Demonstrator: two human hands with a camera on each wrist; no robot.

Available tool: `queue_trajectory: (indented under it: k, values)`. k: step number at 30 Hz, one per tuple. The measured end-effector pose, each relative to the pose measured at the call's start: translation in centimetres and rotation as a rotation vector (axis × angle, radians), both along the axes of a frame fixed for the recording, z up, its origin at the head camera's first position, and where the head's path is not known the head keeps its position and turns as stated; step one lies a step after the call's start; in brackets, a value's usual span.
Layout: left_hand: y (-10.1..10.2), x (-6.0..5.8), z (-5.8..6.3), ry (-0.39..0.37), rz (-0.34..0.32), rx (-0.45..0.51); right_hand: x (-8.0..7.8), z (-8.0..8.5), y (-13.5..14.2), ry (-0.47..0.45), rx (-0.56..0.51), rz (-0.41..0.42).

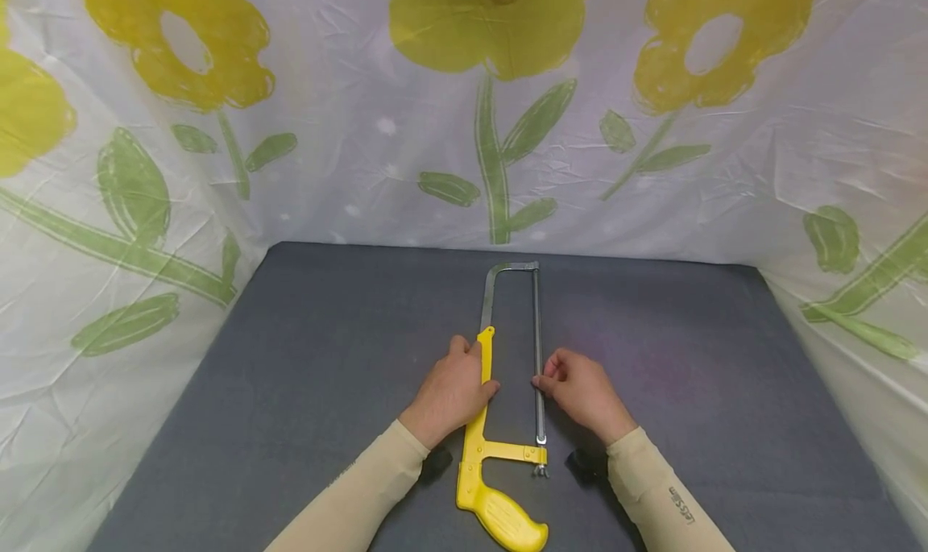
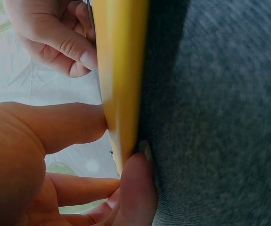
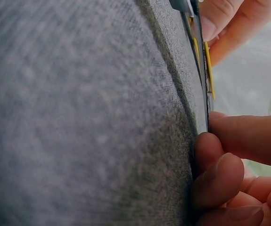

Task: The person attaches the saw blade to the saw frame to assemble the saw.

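A hacksaw [image 1: 474,439] with a yellow frame and handle and a bare metal front arm lies on the dark cloth, handle toward me. Its blade [image 1: 537,318] runs along the right side, with a wing nut [image 1: 540,471] at the near end. My left hand [image 1: 449,387] grips the yellow frame bar [image 2: 123,70] between thumb and fingers. On the other side, my right hand [image 1: 583,391] pinches the blade about two thirds of the way down. In the right wrist view, its fingertips [image 3: 220,174] sit right at the blade's edge, the other fingers curled.
A dark grey cloth [image 1: 326,334] covers the table. White curtains [image 1: 326,133] printed with yellow flowers stand along the back and both sides. Black wrist straps [image 1: 583,465] show beneath the sleeves.
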State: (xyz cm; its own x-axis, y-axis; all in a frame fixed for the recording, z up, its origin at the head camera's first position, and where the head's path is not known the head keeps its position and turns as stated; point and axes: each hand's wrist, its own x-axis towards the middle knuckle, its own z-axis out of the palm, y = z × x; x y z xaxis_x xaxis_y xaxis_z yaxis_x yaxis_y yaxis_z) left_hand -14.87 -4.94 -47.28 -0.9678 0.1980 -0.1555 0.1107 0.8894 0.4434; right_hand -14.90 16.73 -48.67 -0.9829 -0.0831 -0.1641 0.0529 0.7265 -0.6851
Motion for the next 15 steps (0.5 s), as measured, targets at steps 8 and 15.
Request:
queue_trajectory:
  k: [8,15]
  values:
    - [-0.11,0.0,-0.07,0.004,0.001,0.01,-0.04,-0.02,-0.05,0.005,0.01,0.0]
    - [-0.09,0.0,-0.15,0.005,0.002,0.014,-0.07,0.0,0.01,-0.005,-0.008,-0.002]
